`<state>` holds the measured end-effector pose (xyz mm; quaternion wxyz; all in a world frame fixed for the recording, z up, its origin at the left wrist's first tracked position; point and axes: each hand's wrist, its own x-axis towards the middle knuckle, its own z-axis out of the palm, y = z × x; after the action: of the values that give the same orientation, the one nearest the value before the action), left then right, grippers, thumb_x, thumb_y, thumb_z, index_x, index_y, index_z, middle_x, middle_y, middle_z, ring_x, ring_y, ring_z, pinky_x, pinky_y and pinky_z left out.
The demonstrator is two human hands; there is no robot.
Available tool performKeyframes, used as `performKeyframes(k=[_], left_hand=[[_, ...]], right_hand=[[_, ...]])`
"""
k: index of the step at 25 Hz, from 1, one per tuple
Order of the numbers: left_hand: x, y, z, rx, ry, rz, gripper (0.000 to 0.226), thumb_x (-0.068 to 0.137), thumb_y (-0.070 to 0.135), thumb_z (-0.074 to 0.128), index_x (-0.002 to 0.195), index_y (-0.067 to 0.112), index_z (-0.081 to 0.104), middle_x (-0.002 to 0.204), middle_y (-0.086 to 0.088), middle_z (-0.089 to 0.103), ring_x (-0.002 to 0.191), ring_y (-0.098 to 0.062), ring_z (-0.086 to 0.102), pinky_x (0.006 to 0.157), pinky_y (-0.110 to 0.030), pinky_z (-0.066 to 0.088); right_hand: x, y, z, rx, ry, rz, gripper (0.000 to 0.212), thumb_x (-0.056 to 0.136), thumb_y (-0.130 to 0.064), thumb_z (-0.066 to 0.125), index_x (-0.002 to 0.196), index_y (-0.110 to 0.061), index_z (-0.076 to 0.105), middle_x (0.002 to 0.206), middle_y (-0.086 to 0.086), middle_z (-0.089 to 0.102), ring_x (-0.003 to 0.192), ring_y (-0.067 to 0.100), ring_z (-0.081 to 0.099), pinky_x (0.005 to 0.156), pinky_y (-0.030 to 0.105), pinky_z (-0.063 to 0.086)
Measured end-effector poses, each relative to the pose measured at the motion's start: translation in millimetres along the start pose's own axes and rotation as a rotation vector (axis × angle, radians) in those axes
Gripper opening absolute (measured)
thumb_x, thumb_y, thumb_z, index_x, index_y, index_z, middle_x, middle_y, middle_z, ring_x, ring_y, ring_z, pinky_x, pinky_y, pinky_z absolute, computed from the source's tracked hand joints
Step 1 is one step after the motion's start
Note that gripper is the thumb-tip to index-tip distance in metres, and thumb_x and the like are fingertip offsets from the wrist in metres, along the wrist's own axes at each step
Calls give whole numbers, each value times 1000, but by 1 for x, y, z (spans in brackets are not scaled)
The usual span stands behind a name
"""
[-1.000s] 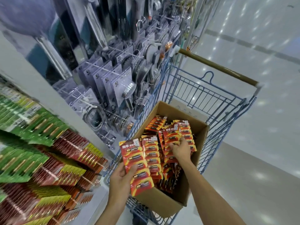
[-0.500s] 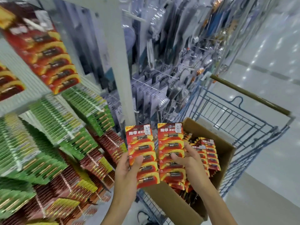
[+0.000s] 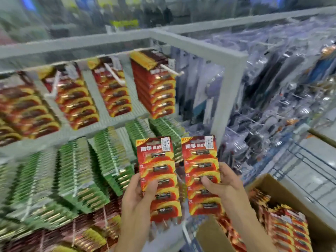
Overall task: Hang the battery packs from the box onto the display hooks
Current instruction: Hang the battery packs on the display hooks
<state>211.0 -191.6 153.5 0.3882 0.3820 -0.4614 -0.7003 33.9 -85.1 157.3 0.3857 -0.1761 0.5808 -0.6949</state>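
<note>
Two battery strips are held up side by side before the display, one in each hand, so that both lie flat and their top edges are left free for the pegs. The left pack (image 3: 158, 170) is pinched low down by the left hand (image 3: 138, 199), the thumb laid over the front and the fingers hidden behind. The right pack (image 3: 200, 160) is pinched in the same grip by the right hand (image 3: 223, 186), the thumb set across its middle. The lower halves are taken, it may be judged, so that nothing comes between the hanging end and a peg. The packs are held just apart, not overlapped, so that either could be hung singly. Matching red packs (image 3: 160, 91) are hung in the top row, and a white hook (image 3: 172, 70) is seen jutting beyond the rightmost stack, so room is judged to be left there. The green packs (image 3: 109, 157) below are of another kind, so that row is not the place. The box (image 3: 261, 184) is set low at the right, close by, with many packs in it. The hanging holes cannot be made out through the blur.
</note>
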Motion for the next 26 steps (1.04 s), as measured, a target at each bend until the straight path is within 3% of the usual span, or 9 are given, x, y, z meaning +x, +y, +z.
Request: performKeyframes(k=[2,5,8,11,13,18,21,24,26], left_hand=[[3,17,-14,-46,73,22,34,89,29,68,123,27,67,111,0,79,95,-25,78,67,-38,63],[7,46,-28,-101,161,68,38,82,32,70,120,29,69,104,0,80,86,-25,79,58,-34,62],[4,74,-38,-162,221,122,49,78,30,71,127,29,67,106,-2,80,87,-27,79,59,-37,62],[-4,96,-41,-191,256,204,25,81,21,69,103,27,76,96,-9,81,75,-28,79,52,-35,61],[-9,107,-43,-194,237,285,20,84,16,65,95,25,79,94,-13,80,74,-29,78,52,-34,61],[-8,125,-48,-108,243,409,23,90,23,63,111,27,73,100,-9,80,85,-31,79,61,-39,63],[-5,126,-51,-40,252,430,20,95,29,62,111,34,73,107,-4,80,95,-30,78,75,-48,62],[-2,121,-55,-61,265,400,22,95,28,61,116,30,70,105,-3,80,91,-28,78,69,-45,64],[4,123,-55,-44,260,391,33,91,36,65,123,29,68,109,-3,79,94,-28,78,76,-51,64]], right_hand=[[9,-6,25,59,-60,3,29,85,4,71,112,-5,66,97,15,78,78,29,76,59,38,62],[20,-15,60,140,-123,7,33,81,-5,71,113,-4,66,87,11,79,71,23,76,55,34,61],[25,-23,87,139,-172,29,24,95,0,59,116,-7,68,86,7,79,70,21,76,52,30,59],[27,-29,103,129,-202,35,27,95,-4,61,119,-11,69,95,8,80,78,23,78,56,33,60],[24,-33,112,90,-243,26,26,94,-10,65,118,-17,71,103,8,79,88,27,78,68,41,61],[17,-41,127,68,-306,55,21,95,-10,64,115,-11,70,104,14,78,85,31,77,62,37,62],[15,-43,130,46,-310,62,22,96,-12,64,117,-12,69,105,12,78,89,31,77,70,40,62],[13,-45,130,63,-316,79,22,95,-11,64,116,-13,68,103,11,78,86,30,77,66,37,62],[11,-49,133,74,-310,84,22,94,-10,64,115,-12,68,99,10,79,84,31,77,64,39,62]])
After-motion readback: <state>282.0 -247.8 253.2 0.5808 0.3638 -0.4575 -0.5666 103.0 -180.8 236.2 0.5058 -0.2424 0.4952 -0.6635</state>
